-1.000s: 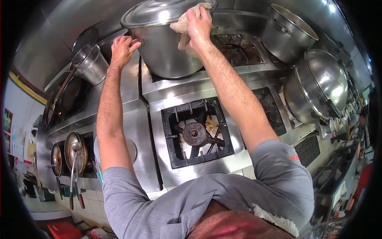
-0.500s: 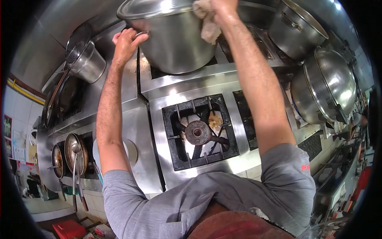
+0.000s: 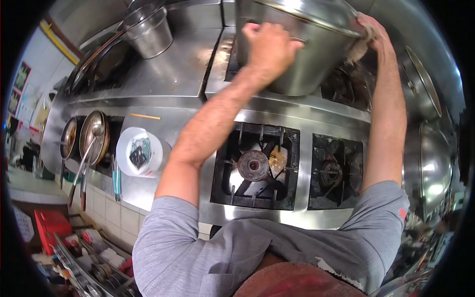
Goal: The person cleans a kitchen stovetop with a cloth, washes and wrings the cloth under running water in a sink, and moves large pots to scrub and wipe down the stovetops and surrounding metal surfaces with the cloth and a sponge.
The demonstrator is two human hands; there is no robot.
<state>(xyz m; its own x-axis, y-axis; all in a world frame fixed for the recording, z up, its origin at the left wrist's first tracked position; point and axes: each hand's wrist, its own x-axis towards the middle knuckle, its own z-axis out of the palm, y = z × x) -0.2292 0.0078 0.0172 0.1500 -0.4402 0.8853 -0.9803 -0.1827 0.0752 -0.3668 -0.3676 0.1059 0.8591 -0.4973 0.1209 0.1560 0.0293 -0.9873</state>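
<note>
A large steel stockpot (image 3: 316,62) with a steel lid (image 3: 324,14) on it is at the back of the stove, at the top of the view. My left hand (image 3: 271,49) is closed around the handle on the pot's near left side, knuckles up. On the far right side, my right hand (image 3: 377,33) grips the pot through a beige cloth (image 3: 360,48); the handle there is hidden. Below the pot, the front burner (image 3: 254,166) has a black grate and no flame showing. Whether the pot's base touches the stove I cannot tell.
To the left are a white bucket (image 3: 123,153), tongs (image 3: 117,178), frying pans (image 3: 94,131) with a ladle (image 3: 97,129), and a steel pot (image 3: 151,37). A second burner (image 3: 331,173) sits right of the front one. Large steel bowls (image 3: 434,168) stand at the right edge.
The view has turned, and the stockpot appears further right, beyond the front burner. My left forearm now reaches across diagonally. Both hands keep their hold on the pot.
</note>
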